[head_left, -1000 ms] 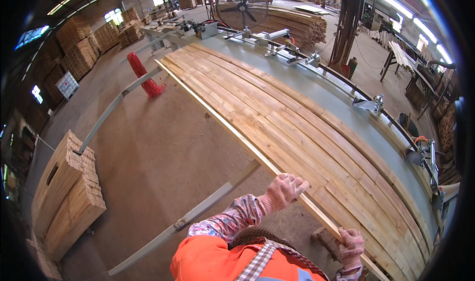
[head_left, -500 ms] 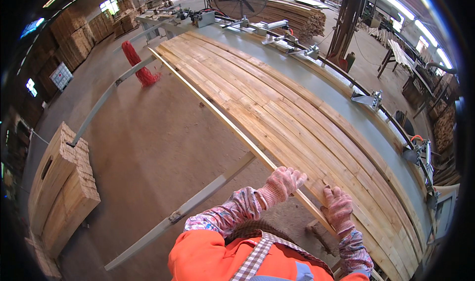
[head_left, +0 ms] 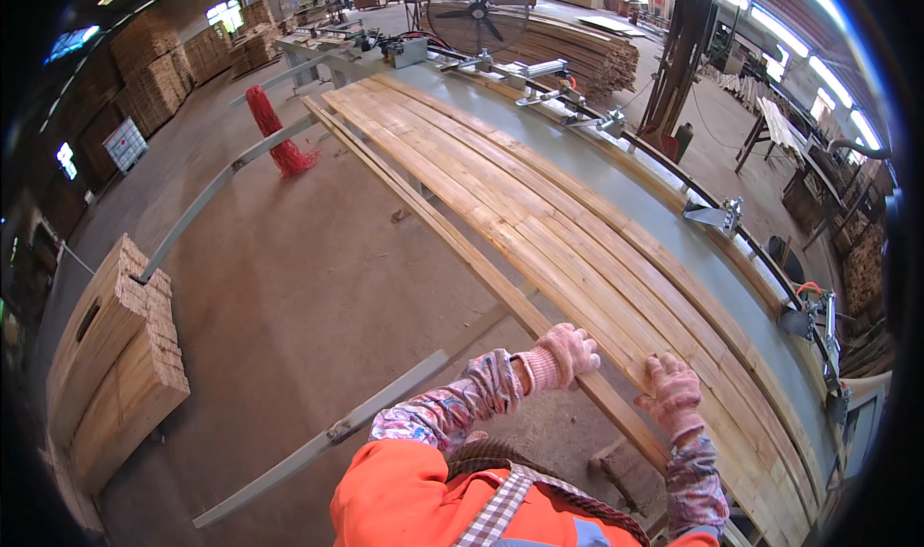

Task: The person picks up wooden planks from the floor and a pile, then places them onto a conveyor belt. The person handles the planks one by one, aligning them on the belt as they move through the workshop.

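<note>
A long narrow wooden strip [head_left: 493,279] runs along the near side of a row of long boards [head_left: 539,229], with a gap between them. My left hand [head_left: 566,355], in a pinkish knitted work glove, is closed around the strip. My right hand [head_left: 672,395], gloved alike, is at the near edge of the boards, its bent fingers pressed on the closest board. Its thumb and the underside of its grip are hidden. The boards lie side by side on a grey metal bench [head_left: 635,201].
Clamps [head_left: 714,215] line the bench's far side. Grey support arms [head_left: 385,393] extend left over the floor. A bundle of red strands [head_left: 274,133] hangs from one. Stacked timber [head_left: 125,364] stands at left. A large fan [head_left: 478,10] stands behind the bench.
The near strip has come apart from the other boards, turning its broad face up and opening a gap. My right hand has shifted slightly right and away from the strip.
</note>
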A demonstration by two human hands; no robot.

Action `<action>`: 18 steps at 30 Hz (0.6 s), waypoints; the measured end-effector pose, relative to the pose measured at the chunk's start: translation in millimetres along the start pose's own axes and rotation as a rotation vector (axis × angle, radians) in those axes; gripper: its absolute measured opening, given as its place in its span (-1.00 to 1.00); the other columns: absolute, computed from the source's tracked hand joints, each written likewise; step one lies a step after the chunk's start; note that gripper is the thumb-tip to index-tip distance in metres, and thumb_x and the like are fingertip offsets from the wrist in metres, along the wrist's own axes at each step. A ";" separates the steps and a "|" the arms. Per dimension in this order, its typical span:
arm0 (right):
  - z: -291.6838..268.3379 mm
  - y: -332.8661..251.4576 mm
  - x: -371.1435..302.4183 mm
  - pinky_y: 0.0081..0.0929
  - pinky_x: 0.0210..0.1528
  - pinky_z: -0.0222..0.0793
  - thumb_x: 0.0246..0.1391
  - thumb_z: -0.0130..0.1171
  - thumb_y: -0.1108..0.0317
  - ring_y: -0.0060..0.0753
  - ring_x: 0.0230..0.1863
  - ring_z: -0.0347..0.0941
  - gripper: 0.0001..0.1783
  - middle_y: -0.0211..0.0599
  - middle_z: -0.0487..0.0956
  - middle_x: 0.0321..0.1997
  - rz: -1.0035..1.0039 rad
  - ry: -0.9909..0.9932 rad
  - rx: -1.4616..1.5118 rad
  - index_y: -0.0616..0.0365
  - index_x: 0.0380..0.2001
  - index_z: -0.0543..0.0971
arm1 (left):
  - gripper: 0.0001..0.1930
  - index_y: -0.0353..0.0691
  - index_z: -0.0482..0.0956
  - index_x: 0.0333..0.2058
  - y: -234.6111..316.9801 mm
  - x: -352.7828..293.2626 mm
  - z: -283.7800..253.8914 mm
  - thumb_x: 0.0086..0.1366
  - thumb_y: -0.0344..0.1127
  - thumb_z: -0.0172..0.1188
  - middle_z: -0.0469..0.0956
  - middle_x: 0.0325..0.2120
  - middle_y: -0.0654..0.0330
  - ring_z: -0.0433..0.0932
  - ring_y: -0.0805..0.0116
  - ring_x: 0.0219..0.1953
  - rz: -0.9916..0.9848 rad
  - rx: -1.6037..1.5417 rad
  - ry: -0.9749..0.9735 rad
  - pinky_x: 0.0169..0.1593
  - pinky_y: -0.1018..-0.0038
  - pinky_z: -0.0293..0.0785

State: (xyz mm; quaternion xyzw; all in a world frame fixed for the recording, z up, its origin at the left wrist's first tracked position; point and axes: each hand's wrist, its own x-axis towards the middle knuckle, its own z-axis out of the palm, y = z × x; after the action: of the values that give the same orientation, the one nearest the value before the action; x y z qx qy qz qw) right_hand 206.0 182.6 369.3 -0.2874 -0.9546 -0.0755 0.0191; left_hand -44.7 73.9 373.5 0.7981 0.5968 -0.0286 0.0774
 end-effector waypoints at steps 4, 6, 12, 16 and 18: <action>46.2 7.2 -1.1 -0.19 0.03 0.36 -0.29 0.30 0.34 -0.11 0.02 0.42 -0.22 -0.18 0.47 0.06 -0.031 0.013 -0.128 0.14 0.15 0.39 | -0.48 0.06 0.56 -0.06 -2.9 -0.1 15.6 -0.05 -0.02 0.40 0.38 0.11 0.09 0.30 0.08 0.21 0.019 0.003 0.226 0.26 0.19 0.22; 15.6 6.9 4.3 -0.21 0.02 0.37 -0.26 0.28 0.37 -0.13 0.01 0.44 -0.21 -0.21 0.49 0.02 -0.142 -0.013 0.111 0.13 0.19 0.37 | -0.36 0.06 0.49 0.06 -3.2 -7.0 19.1 -0.06 -0.02 0.40 0.30 0.17 0.03 0.20 0.02 0.29 -0.017 0.041 0.360 0.33 0.16 0.10; -12.4 23.4 -3.9 -0.28 0.10 0.38 -0.01 0.33 0.11 -0.05 0.04 0.48 -0.52 -0.12 0.56 -0.01 0.184 -0.404 1.060 0.06 -0.02 0.59 | -0.18 0.01 0.29 0.22 0.5 7.0 -3.4 -0.03 0.01 0.40 0.46 0.03 0.15 0.40 0.19 0.15 -0.078 0.023 -0.004 0.26 0.23 0.20; 4.8 17.4 15.2 -0.21 0.05 0.38 -0.14 0.38 0.09 -0.13 0.03 0.46 -0.36 -0.15 0.55 -0.02 0.098 0.062 0.107 0.02 0.06 0.51 | -0.35 -0.02 0.45 0.03 -3.9 8.3 -17.9 -0.03 0.05 0.41 0.52 -0.10 0.23 0.49 0.27 0.03 0.001 0.075 -0.131 0.06 0.32 0.40; 28.6 25.8 25.5 -0.19 0.01 0.39 -0.19 0.38 0.12 -0.14 0.01 0.45 -0.30 -0.16 0.53 0.00 0.149 0.028 -0.156 -0.03 0.10 0.46 | -0.41 -0.02 0.51 -0.05 -6.3 8.1 -14.3 -0.05 0.06 0.42 0.51 -0.09 0.24 0.49 0.25 0.02 0.028 0.040 -0.066 0.09 0.30 0.39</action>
State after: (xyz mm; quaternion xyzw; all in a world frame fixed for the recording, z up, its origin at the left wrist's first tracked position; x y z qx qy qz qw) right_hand 199.2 222.3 346.5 -0.3572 -0.9215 -0.1518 0.0153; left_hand -49.0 85.6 385.9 0.8064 0.5819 -0.0659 0.0817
